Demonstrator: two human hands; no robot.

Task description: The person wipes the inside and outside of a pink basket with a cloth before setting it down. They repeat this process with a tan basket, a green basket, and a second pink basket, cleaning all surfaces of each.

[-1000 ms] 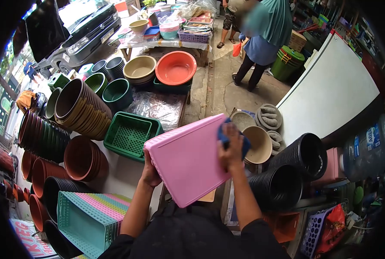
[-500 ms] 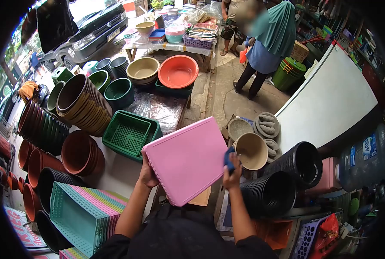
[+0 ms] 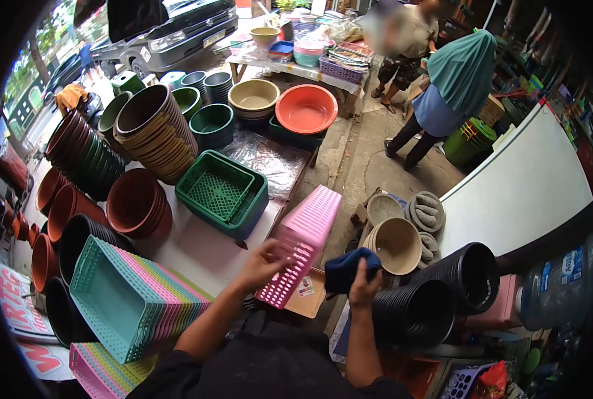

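Holds 1 tilted pink basket point(image 3: 311, 223) in the left hand point(image 3: 262, 267) and clutches 1 blue cloth point(image 3: 344, 269) in the right hand point(image 3: 364, 286).

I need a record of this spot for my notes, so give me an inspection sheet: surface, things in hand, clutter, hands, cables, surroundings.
Surface: pale tabletop at left, bearing nested green baskets.
Things in hand: pink basket, tilted, holes along its side; dark blue cloth, bunched.
Clutter: stacked pastel baskets at left; nested black buckets at right.
Hands: left hand on the pink basket; right hand holds the dark blue cloth, apart from the basket.
Cables: nothing seen; lower right too jumbled to be sure.
Surroundings: two people standing ahead; vehicle at far left; white panel at right.
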